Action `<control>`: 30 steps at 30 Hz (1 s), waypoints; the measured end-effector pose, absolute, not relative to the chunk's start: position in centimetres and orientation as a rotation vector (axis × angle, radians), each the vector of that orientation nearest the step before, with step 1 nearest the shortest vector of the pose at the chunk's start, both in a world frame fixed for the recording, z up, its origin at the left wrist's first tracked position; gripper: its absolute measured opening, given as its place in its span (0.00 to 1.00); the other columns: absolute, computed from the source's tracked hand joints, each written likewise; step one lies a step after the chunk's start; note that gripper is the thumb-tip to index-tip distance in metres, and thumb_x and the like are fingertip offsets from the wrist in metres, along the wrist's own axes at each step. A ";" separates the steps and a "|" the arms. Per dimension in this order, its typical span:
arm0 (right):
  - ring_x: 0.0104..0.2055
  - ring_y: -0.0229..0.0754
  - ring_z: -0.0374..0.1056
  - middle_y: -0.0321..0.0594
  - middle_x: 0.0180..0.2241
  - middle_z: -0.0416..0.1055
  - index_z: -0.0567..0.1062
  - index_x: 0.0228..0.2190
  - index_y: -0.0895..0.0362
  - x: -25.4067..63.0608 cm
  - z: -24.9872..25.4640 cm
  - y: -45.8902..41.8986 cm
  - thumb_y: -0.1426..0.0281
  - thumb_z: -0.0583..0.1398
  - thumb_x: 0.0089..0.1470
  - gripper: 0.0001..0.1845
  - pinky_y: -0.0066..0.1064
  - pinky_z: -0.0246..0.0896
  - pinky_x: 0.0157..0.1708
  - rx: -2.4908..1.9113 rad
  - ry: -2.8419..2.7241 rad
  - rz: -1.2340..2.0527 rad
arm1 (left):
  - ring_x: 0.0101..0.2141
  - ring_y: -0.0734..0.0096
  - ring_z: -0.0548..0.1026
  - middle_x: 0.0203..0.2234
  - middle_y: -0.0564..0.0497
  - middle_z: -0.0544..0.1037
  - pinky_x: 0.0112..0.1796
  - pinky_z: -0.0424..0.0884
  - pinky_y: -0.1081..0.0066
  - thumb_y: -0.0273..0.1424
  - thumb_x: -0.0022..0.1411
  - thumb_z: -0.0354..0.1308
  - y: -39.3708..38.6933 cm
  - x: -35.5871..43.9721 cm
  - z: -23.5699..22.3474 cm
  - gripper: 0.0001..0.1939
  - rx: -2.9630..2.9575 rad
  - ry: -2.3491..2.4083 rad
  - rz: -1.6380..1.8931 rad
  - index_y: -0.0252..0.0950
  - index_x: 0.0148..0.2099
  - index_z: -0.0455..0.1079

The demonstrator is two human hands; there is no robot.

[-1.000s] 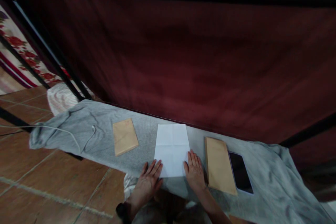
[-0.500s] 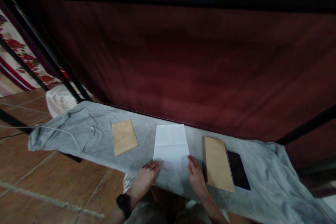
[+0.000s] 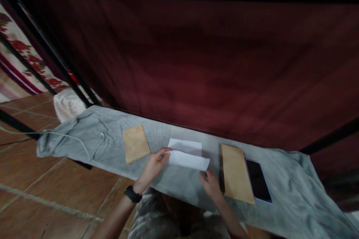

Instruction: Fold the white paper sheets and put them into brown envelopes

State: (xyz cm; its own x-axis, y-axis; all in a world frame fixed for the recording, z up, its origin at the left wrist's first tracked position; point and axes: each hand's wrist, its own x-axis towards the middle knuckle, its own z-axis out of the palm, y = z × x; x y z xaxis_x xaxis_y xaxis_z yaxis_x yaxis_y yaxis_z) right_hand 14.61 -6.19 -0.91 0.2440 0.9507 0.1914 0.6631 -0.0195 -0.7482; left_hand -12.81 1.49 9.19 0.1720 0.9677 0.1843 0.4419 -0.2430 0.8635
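While the left hand [image 3: 155,163] pinches the left end of the white paper [image 3: 188,160], the right hand [image 3: 211,186] sits by its near right corner, fingers curled; whether they touch it, I cannot tell. The paper lies mid-table, nearer the far edge of the table [image 3: 179,186] than both wrists, its raised flap running lengthwise from left to right between the hands, the left closer.

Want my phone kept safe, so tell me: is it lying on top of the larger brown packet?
No, the phone lies on the grey cloth, beside the larger brown packet.
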 end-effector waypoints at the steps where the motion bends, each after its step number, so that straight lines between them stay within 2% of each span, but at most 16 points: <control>1: 0.42 0.49 0.77 0.46 0.38 0.81 0.80 0.37 0.55 14.4 -0.9 -5.8 0.66 0.55 0.55 0.14 0.36 0.70 0.45 -1.773 -1.507 0.478 | 0.42 0.61 0.78 0.42 0.47 0.82 0.45 0.73 0.65 0.41 0.64 0.54 2.5 -12.2 8.6 0.19 1.748 1.365 1.078 0.38 0.50 0.76; 3: 0.43 0.49 0.76 0.46 0.38 0.80 0.79 0.35 0.54 14.2 -0.8 -4.9 0.65 0.55 0.58 0.13 0.36 0.68 0.47 -1.816 -1.548 0.474 | 0.42 0.62 0.77 0.45 0.46 0.80 0.45 0.73 0.65 0.42 0.62 0.56 4.4 -10.9 7.6 0.24 1.647 1.384 1.202 0.38 0.57 0.71; 5: 0.43 0.48 0.76 0.46 0.37 0.80 0.78 0.34 0.54 14.4 -0.7 -4.0 0.65 0.54 0.60 0.13 0.34 0.67 0.46 -1.877 -1.562 0.453 | 0.39 0.65 0.77 0.42 0.46 0.79 0.42 0.73 0.66 0.45 0.61 0.58 5.8 -9.8 6.5 0.34 1.479 1.401 1.294 0.36 0.65 0.62; 7: 0.39 0.47 0.76 0.45 0.34 0.80 0.77 0.32 0.54 14.7 -0.7 -3.3 0.65 0.53 0.61 0.14 0.32 0.66 0.42 -1.936 -1.569 0.434 | 0.36 0.65 0.77 0.39 0.46 0.78 0.39 0.73 0.66 0.47 0.59 0.60 6.4 -9.3 5.3 0.42 1.356 1.438 1.303 0.33 0.68 0.55; 9: 0.35 0.46 0.76 0.43 0.31 0.79 0.76 0.31 0.54 15.0 -0.8 -2.9 0.65 0.53 0.62 0.14 0.31 0.66 0.37 -1.977 -1.580 0.414 | 0.36 0.62 0.77 0.37 0.46 0.78 0.37 0.73 0.65 0.49 0.57 0.62 6.0 -9.4 3.9 0.44 1.339 1.475 1.248 0.31 0.68 0.55; 11: 0.35 0.46 0.76 0.43 0.32 0.80 0.77 0.33 0.55 15.2 -1.1 -2.9 0.65 0.53 0.63 0.14 0.31 0.66 0.37 -1.998 -1.597 0.389 | 0.34 0.60 0.77 0.34 0.47 0.78 0.36 0.73 0.64 0.48 0.57 0.61 5.0 -10.0 2.4 0.42 1.390 1.510 1.177 0.31 0.67 0.57; 14: 0.39 0.48 0.77 0.47 0.38 0.80 0.77 0.42 0.57 15.1 -1.8 -3.4 0.67 0.53 0.63 0.14 0.33 0.67 0.41 -2.016 -1.618 0.337 | 0.32 0.61 0.77 0.31 0.50 0.77 0.37 0.73 0.62 0.40 0.60 0.58 3.3 -10.9 0.7 0.34 1.529 1.600 1.087 0.31 0.65 0.61; 19: 0.45 0.55 0.76 0.57 0.48 0.77 0.71 0.54 0.63 14.7 -2.6 -4.0 0.67 0.50 0.64 0.22 0.43 0.67 0.46 -2.024 -1.654 0.229 | 0.34 0.63 0.78 0.33 0.49 0.78 0.40 0.75 0.63 0.30 0.61 0.54 2.1 -11.0 0.2 0.28 1.690 1.687 0.994 0.33 0.64 0.62; 26: 0.43 0.55 0.76 0.57 0.47 0.77 0.70 0.56 0.63 14.9 -3.4 -4.0 0.67 0.48 0.65 0.23 0.45 0.68 0.45 -1.986 -1.746 0.065 | 0.43 0.64 0.78 0.47 0.43 0.75 0.47 0.74 0.65 0.24 0.62 0.51 1.4 -10.3 0.3 0.24 1.849 1.770 0.861 0.34 0.61 0.66; 30: 0.44 0.56 0.75 0.57 0.46 0.77 0.70 0.56 0.64 15.3 -3.2 -4.9 0.67 0.48 0.66 0.24 0.46 0.66 0.47 -2.024 -1.761 0.093 | 0.44 0.64 0.77 0.49 0.42 0.73 0.49 0.72 0.66 0.22 0.64 0.49 0.3 -10.2 1.0 0.24 1.974 1.821 0.690 0.33 0.61 0.66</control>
State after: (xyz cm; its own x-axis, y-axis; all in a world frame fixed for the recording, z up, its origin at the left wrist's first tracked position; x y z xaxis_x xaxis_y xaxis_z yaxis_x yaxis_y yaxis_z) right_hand 15.26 -4.91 -3.16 0.1815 0.9535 0.2405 0.9230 -0.0808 -0.3761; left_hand -10.23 0.27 1.04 0.0467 0.9933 0.1058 0.8142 -0.0992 0.5720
